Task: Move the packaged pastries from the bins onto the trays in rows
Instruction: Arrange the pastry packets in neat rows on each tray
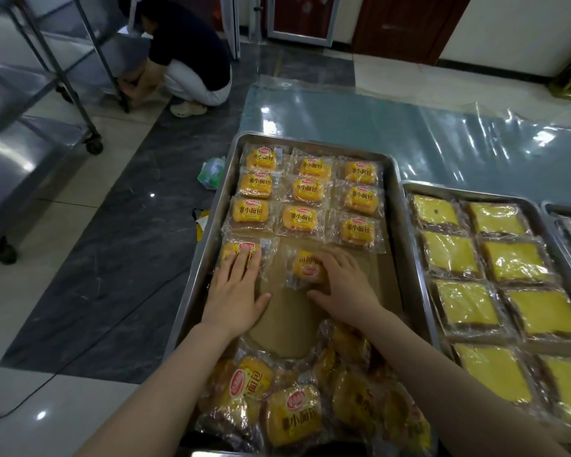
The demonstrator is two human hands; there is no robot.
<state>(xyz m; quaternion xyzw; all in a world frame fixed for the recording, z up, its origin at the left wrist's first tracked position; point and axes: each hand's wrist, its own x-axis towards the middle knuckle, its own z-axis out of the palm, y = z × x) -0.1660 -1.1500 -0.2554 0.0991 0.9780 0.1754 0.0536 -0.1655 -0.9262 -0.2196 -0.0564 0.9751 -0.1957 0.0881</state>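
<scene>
**Q:** What lies around the work?

**A:** At upper left a person (185, 61) crouches by a wheeled metal rack (63, 77). A clear plastic sheet (409, 127) spreads across the upper right. A crumpled wrapper (211, 173) lies on the floor beside the tray.

**Q:** And the containers?

**A:** The centre metal tray (397, 206) holds nine packaged pastries (302, 189) in three rows, with a loose heap (290, 413) at the bottom edge. The left hand (234, 291) lies flat, fingers straight, on a left packet (236, 250) starting a fourth row. The right hand (343, 288) covers a middle packet (305, 263); I cannot tell whether it grips it. At right, a second tray (419, 192) holds flat yellow cakes (495, 262).
</scene>
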